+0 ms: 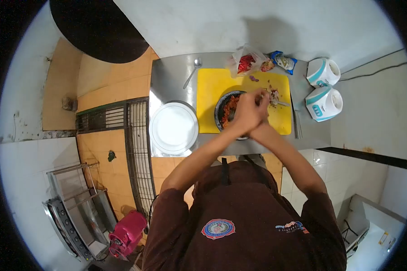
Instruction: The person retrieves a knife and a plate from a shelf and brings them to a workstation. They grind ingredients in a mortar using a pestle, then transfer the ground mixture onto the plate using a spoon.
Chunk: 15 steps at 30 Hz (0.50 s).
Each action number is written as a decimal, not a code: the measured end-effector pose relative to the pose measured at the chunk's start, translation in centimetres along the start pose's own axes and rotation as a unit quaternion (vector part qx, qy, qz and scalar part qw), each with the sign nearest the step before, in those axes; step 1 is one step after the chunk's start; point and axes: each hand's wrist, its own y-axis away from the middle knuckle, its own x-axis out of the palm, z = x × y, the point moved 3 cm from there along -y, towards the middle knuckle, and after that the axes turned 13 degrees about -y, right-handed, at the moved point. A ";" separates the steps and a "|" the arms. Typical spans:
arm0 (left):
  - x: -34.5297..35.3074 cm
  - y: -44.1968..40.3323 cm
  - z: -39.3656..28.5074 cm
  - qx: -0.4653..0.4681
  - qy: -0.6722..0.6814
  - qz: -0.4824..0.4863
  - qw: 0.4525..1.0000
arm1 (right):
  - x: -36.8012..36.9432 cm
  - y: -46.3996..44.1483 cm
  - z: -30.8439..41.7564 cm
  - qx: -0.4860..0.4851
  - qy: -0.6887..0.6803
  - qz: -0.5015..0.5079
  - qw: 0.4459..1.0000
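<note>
Bright light throws a soft shadow (270, 34) on the wall (199, 22), and lens distortion bends the black-cornered edges.

The cutting board (208, 83) was plain yellow, and the mortar (217, 110) on it dark grey around orange-red paste (226, 119). From the mortar, the plate (174, 128) at nine o'clock was white, the chillies (246, 63) at twelve red, the packet (283, 62) at one blue-and-white, the gas cylinder (129, 230) at seven magenta.
</note>
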 end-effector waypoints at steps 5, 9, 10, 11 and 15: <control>1.6 3.6 4.3 0.024 -0.042 -0.031 0.998 | 4.2 2.3 0.9 -0.036 -0.007 -0.074 0.997; 2.1 -0.2 6.0 0.045 -0.044 -0.057 0.996 | 1.5 -1.9 0.0 -0.065 0.003 -0.027 0.998; 1.8 -1.6 5.7 0.042 -0.067 -0.052 0.996 | 0.2 -3.3 -0.2 -0.071 0.008 -0.002 0.997; 2.2 -2.8 5.7 -0.034 0.028 -0.028 0.999 | -0.6 -3.8 -0.4 -0.079 0.009 0.017 0.997; 4.7 -0.3 3.6 -0.036 -0.006 -0.112 0.993 | -0.9 -0.5 -2.5 -0.111 0.014 0.028 0.993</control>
